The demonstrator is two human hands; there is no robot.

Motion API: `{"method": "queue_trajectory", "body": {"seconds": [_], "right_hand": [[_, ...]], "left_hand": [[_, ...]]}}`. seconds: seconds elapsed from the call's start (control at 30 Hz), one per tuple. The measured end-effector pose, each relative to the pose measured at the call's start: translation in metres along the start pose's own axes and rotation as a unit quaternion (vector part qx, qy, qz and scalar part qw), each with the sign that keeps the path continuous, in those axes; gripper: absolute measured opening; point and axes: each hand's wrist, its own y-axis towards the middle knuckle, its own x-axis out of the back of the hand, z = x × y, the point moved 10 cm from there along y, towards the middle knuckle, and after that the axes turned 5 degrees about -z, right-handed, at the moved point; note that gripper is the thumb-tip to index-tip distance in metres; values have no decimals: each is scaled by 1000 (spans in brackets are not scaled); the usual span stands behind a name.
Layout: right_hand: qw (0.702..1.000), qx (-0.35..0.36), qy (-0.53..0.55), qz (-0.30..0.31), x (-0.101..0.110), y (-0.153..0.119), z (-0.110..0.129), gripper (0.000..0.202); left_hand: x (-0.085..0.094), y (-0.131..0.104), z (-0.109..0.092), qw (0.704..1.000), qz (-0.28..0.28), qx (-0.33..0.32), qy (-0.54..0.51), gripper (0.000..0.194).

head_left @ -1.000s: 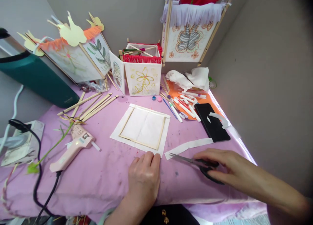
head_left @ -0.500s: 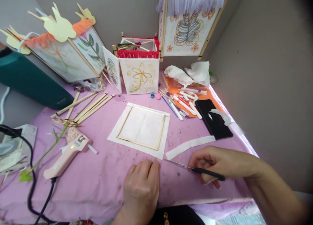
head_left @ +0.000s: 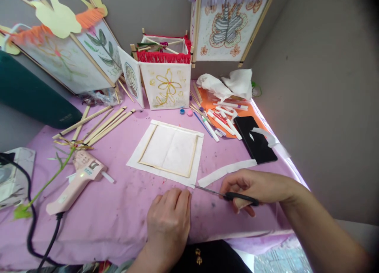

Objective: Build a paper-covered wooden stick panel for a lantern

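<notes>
My right hand (head_left: 245, 190) is closed around the black handles of a pair of scissors (head_left: 233, 196). The thin blades point left, and their tip meets the lower right corner of a white paper sheet (head_left: 134, 156). On that sheet lies a square frame of thin wooden sticks (head_left: 166, 170). My left hand (head_left: 168, 217) rests with curled fingers on the cloth just below the sheet's near edge; its fingertips are hidden. A cut strip of white paper (head_left: 226, 172) lies right of the sheet, above my right hand.
A pink glue gun (head_left: 75, 186) with its cord lies at left, near wooden sticks (head_left: 109, 127) and a teal bottle (head_left: 35, 91). Decorated paper lanterns (head_left: 166, 85) stand behind. Markers (head_left: 220, 123) and a black phone (head_left: 256, 140) are at right on the pink cloth (head_left: 118, 213).
The whole view has shifted slightly, so things appear a little further left and higher. The scissor tip has come to the sheet's lower right corner. My left hand keeps its curled pose.
</notes>
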Motion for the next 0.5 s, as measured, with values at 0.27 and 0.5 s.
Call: {"method": "queue_trajectory", "body": {"seconds": [0.27,0.5], "right_hand": [[1000,1,-12,0,-4,7,8,27],[1000,3,22,-20,-6,8,4,30]], "left_hand": [[1,1,0,1000,-4,-3,13,9],[-2,2,-1,1000,5,-1,17,21]]}}
